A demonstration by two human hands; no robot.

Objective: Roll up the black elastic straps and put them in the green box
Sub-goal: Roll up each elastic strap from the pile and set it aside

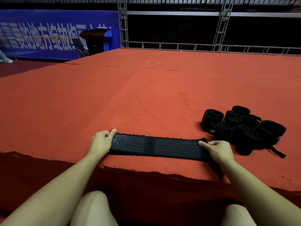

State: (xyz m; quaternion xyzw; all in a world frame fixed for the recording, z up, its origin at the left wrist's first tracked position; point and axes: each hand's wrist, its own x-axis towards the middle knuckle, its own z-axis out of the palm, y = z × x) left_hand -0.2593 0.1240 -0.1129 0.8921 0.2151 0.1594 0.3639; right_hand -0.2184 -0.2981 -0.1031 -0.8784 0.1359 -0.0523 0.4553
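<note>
Flat at six o'clock, the strap is pinched at each end by left hand and right hand (no green box visible); loose tension risks a lopsided roll.

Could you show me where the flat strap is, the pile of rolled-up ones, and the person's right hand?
flat strap (150, 145): head view, on its plain middle band.
pile of rolled straps (244, 129): head view, on a roll near the pile's middle.
right hand (218, 150): head view, on the back of the hand.
</note>
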